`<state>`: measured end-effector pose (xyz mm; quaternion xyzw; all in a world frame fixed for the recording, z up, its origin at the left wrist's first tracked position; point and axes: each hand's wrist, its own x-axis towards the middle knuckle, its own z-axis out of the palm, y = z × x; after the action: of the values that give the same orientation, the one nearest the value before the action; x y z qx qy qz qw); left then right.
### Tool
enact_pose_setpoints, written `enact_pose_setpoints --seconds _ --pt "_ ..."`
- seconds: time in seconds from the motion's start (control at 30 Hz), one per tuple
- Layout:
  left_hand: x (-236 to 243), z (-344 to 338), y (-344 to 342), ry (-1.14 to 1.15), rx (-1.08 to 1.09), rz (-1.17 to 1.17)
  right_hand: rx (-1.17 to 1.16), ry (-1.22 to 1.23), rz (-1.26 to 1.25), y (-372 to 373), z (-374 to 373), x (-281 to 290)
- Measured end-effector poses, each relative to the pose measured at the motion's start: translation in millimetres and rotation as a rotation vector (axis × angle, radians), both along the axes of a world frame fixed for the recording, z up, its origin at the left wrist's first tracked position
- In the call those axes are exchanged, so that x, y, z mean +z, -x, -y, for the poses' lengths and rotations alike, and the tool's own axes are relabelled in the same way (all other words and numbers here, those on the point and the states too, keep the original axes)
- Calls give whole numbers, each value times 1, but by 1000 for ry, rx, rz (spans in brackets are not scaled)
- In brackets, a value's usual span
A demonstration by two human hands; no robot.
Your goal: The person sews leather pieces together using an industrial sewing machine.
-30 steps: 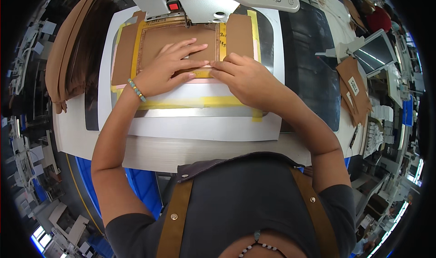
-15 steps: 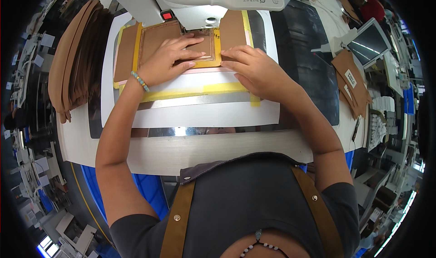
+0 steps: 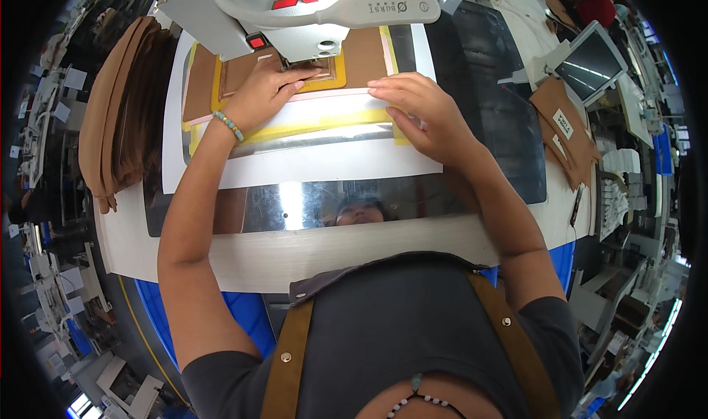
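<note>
My left hand (image 3: 264, 95) lies with its fingers stretched over a brown sheet framed by a yellow template (image 3: 335, 80), close to the sewing machine head (image 3: 313, 47). Part of that template is hidden by the hand and the machine. Past its right side, my right hand (image 3: 428, 117) is spread, thumb apart, by the front right corner of a brown panel (image 3: 366, 65); nothing is in its fingers. Under these pieces is a white sheet (image 3: 295, 165) with yellow tape (image 3: 306, 126) and a metallic strip across it.
A tall stack of brown pieces (image 3: 110, 109) stands on the left. At the right are labelled brown pieces (image 3: 564, 124), a screen (image 3: 590, 61) and thread snips (image 3: 576, 207). A pale lamp arm (image 3: 369, 10) crosses above the work. A shiny metal plate (image 3: 295, 201) lies along the front.
The white sheet and its brown pieces have slid away from me, baring more of the shiny plate. My right hand has come off the yellow template, and my left fingers have drawn closer together.
</note>
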<state>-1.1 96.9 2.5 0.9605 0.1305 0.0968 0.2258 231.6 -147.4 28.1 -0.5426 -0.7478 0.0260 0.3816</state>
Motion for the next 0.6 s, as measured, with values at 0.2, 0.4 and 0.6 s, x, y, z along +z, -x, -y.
enact_pose_setpoints --seconds 0.2,0.4,0.6 --pt "5 5 2 -21 148 -81 145 -652 -567 59 81 121" --pt "3 -13 17 -29 191 -149 772 -1144 -349 58 87 180" --pt "9 -41 60 -112 383 96 654 -894 -309 51 114 182"
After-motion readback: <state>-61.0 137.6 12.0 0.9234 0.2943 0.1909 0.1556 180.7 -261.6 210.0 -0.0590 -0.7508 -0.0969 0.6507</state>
